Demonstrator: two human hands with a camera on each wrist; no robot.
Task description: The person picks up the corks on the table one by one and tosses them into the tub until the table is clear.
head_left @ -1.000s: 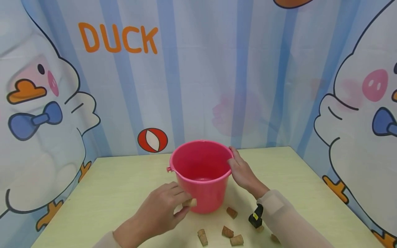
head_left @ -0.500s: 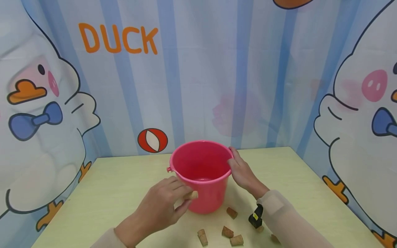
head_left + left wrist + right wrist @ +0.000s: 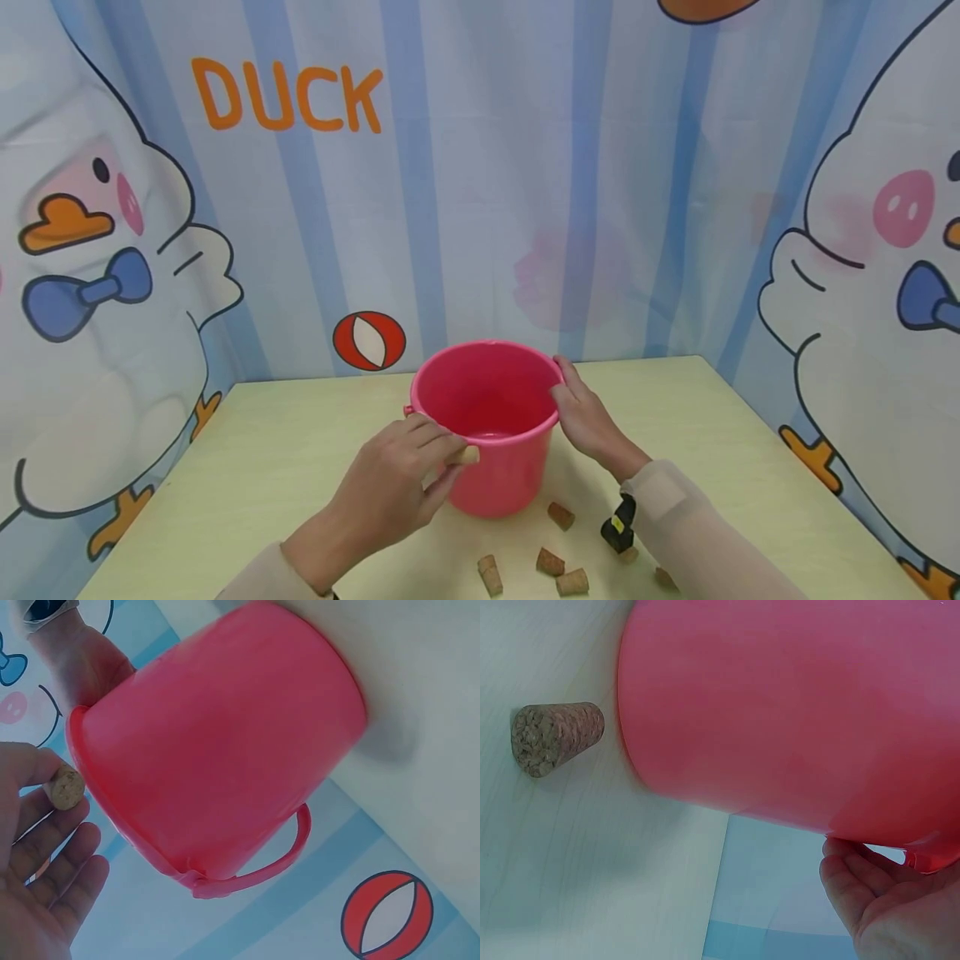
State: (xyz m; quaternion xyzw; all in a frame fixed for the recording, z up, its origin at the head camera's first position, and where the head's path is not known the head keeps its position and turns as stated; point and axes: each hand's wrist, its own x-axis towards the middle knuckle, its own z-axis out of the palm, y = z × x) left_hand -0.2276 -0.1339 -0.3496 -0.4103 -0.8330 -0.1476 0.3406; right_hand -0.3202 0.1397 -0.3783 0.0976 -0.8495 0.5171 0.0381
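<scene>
A pink bucket (image 3: pixel 502 479) stands upright on the table, and its inside looks bare from above. My left hand (image 3: pixel 390 475) pinches a cork (image 3: pixel 469 455) between thumb and fingertips. That cork is level with the bucket's front left rim, just outside it; in the left wrist view the cork's round end (image 3: pixel 67 787) faces the camera. At the right side, my right hand (image 3: pixel 588 417) grips the bucket's rim, thumb over the edge and fingers against the outer wall. The bucket's handle (image 3: pixel 289 851) hangs down its far side in the left wrist view.
Several loose corks lie in front of the bucket, among them a speckled brown cork (image 3: pixel 555 736) close to its base. Another cork (image 3: pixel 491 575) lies nearer the front edge. Part of one cork is hidden under the black wrist device (image 3: pixel 619 525). A duck-print curtain (image 3: pixel 480 183) hangs behind the table.
My left hand has risen with the cork, from low in front of the bucket up to its rim. The right hand and the bucket have stayed put.
</scene>
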